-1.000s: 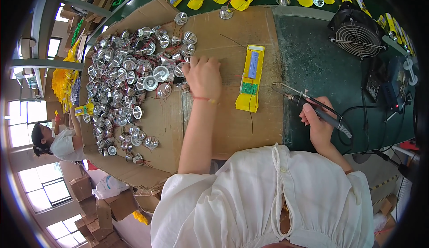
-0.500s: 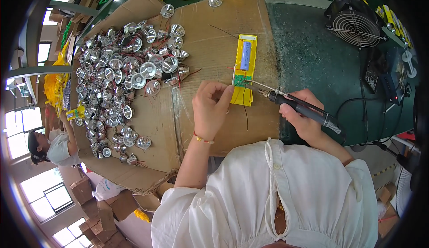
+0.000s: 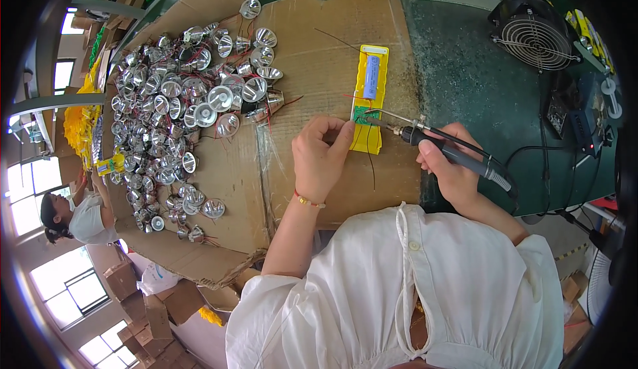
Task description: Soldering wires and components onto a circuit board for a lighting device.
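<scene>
the left hand (image 3: 324,159) pinches its fingers together at the near end of the yellow case (image 3: 369,100), just left of the green board. the right hand (image 3: 452,169) is clamped on the iron (image 3: 445,148), tip touching that board from the right. the case's long axis runs away from the person on the cardboard (image 3: 319,56), reflectors (image 3: 186,110) heaped far left.

light: bright, even daylight | shadows: soft | glare: windows (image 3: 40,189) | edges: fisheye-bent, black rim

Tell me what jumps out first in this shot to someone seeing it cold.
A big heap of shiny silver reflector cups with red wires covers the flattened cardboard at upper left. At centre, the right hand points a soldering iron at a yellow tray holding a blue cell, the left hand beside it.
</scene>
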